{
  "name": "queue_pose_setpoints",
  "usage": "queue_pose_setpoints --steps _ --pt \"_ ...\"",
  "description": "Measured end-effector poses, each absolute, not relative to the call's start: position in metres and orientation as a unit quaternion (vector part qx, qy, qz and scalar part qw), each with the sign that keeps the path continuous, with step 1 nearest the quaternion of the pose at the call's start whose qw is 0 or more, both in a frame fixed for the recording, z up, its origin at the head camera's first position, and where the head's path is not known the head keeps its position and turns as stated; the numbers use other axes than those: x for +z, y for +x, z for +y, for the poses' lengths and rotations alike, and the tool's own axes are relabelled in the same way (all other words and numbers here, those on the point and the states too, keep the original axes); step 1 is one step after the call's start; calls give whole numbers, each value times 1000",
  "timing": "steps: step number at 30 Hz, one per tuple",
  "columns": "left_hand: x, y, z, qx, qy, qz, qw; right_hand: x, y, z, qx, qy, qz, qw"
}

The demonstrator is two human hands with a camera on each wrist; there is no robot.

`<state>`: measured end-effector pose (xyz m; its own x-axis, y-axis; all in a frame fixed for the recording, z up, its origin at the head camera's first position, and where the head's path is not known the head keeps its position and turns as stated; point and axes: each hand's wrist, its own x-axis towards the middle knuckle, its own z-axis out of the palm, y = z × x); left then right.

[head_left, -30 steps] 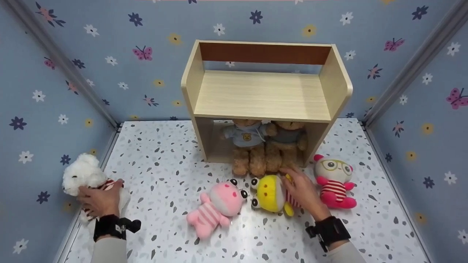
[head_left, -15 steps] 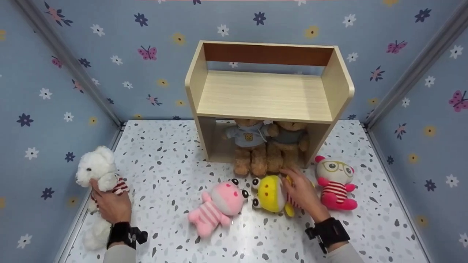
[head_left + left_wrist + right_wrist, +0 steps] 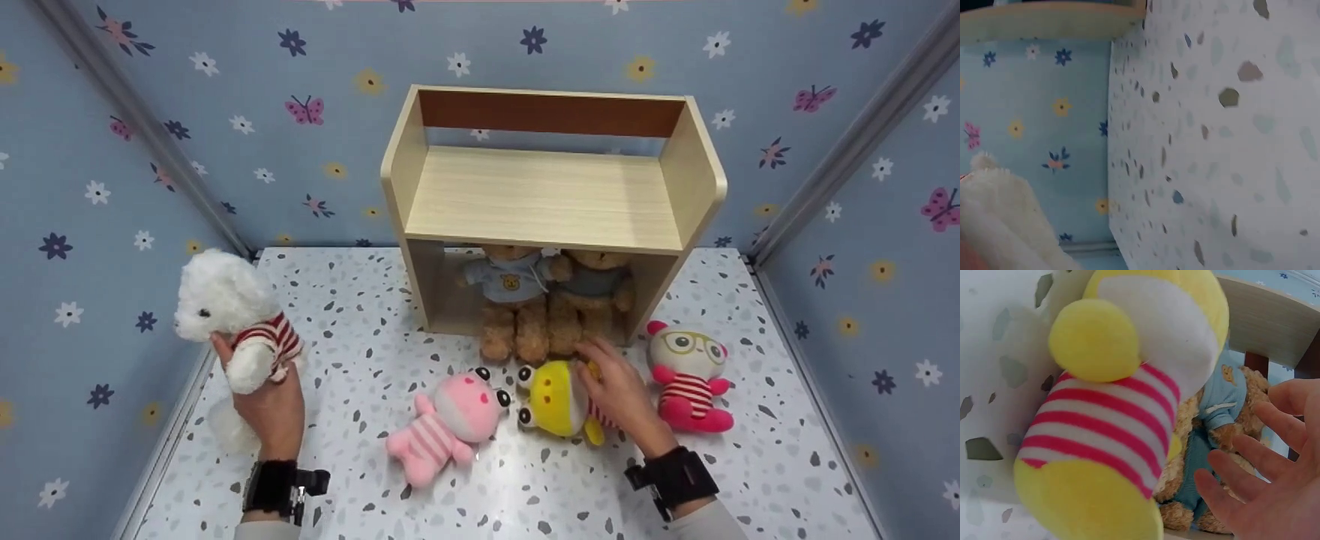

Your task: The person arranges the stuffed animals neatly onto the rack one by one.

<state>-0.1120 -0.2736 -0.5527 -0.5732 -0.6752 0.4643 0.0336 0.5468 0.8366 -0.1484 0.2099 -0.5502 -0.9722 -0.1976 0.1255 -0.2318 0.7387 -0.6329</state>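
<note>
My left hand grips a white fluffy stuffed animal in a red-and-white striped shirt, held up at the left with its head facing left. In the left wrist view, part of the white fur shows at the lower left. My right hand hovers over a yellow frog plush that lies on its side. In the right wrist view, the fingers are spread and hold nothing, beside the frog's striped body.
A wooden shelf stands at the back, two brown teddy bears seated in its lower compartment. A pink frog plush lies in the front middle. The panda plush with glasses is at the right. Patterned walls enclose the speckled surface.
My left hand has lifted the white stuffed animal up and to the right, off the left edge. The right hand stays over the yellow frog.
</note>
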Motion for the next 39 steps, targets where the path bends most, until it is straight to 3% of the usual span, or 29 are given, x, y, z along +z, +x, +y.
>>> queue_pose_setpoints --steps 3,13,21,31,39 --pt "-541 -114 -253 -465 166 -768 408 -545 -148 205 351 128 -927 42" --pt "-533 -121 -202 -522 -92 -694 487 -526 -150 188 389 173 -902 76" --pt "-532 -123 -160 -352 -156 -757 528 -514 -146 170 439 201 -872 83" --pt "-546 -123 -126 -203 -225 -808 506 -498 -139 153 610 178 -772 -7" --pt "-567 -120 -116 -157 -285 -833 447 -495 -141 147 679 160 -714 -55"
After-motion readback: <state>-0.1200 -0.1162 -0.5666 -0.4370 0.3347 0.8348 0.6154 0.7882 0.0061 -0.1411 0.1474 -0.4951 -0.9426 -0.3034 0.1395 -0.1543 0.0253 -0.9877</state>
